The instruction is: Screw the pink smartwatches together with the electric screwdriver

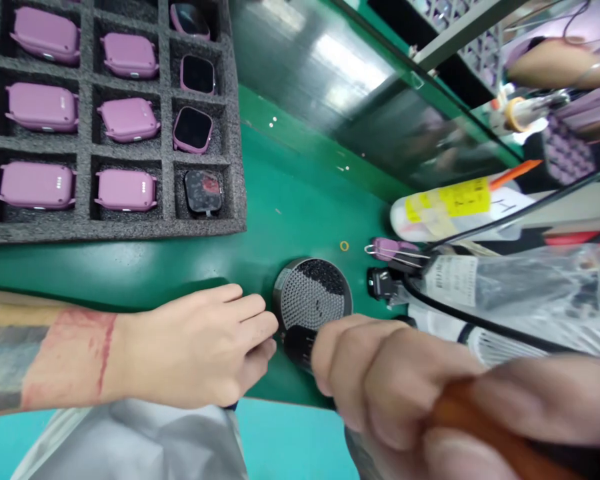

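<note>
My left hand (pixel 205 343) is closed low over the green bench, its fingers curled inward. What it holds is hidden beneath the hand; only a small dark edge shows below the palm. My right hand (pixel 385 373), large and close to the camera, is wrapped around an electric screwdriver with a black nose (pixel 298 347) and an orange-brown body. The driver's nose points left, at the fingertips of my left hand. Just beyond both hands stands a round screw dish (pixel 290 313) with a perforated plate and a heap of tiny black screws (pixel 321 275).
A grey foam tray (pixel 205 229) at upper left holds several purple watch cases (pixel 37 185) and dark-screened watches (pixel 193 129). At right lie a white bottle (pixel 445 207), plastic bags (pixel 520 280) and a black cable (pixel 490 328). Another person's arm (pixel 555 63) shows beyond the metal partition.
</note>
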{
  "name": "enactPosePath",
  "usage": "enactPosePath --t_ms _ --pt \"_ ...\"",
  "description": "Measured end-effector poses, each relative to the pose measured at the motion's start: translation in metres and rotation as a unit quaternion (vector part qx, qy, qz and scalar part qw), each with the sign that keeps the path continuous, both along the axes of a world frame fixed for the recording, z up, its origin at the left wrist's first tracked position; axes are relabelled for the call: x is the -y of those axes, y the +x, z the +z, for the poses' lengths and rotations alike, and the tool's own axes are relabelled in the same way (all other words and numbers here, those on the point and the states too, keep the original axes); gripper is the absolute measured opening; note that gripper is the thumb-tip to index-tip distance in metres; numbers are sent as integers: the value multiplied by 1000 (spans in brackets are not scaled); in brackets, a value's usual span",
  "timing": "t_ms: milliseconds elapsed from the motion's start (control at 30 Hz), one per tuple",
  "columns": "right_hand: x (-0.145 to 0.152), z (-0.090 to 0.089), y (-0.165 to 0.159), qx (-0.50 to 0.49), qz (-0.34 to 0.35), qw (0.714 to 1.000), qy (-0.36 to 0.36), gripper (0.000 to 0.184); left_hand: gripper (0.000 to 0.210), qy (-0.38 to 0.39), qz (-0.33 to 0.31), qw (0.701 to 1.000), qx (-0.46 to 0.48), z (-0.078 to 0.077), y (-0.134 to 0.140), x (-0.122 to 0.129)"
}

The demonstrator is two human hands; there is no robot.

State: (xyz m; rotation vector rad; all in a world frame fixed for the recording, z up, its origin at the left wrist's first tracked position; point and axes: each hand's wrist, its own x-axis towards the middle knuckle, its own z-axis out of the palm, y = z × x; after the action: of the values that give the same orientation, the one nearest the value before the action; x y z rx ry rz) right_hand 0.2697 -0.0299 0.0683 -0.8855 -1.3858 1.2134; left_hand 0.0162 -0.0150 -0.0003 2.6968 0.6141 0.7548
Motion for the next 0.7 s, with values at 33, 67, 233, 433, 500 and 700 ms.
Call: enactPosePath --t_ms 33,67,233,433,500,700 --pt "-5 -3 3 -27 -14 1000 0 20 23 14 -4 1000 -7 0 0 0" --pt "-11 -5 8 -58 -32 998 1 21 20 25 -7 1000 -16 -1 0 -1" --pt "-51 0 31 -147 -191 969 -51 33 17 -49 -13 999 -12 13 -4 -5" --pt "-68 7 12 -169 -309 924 -148 77 42 -328 125 915 201 46 -16 -34" --pt "-65 5 13 -168 -314 921 -160 86 27 -278 192 914 223 48 -24 -62" --pt "-63 -14 42 -163 -264 939 -147 66 17 -126 385 895 188 62 -105 -187"
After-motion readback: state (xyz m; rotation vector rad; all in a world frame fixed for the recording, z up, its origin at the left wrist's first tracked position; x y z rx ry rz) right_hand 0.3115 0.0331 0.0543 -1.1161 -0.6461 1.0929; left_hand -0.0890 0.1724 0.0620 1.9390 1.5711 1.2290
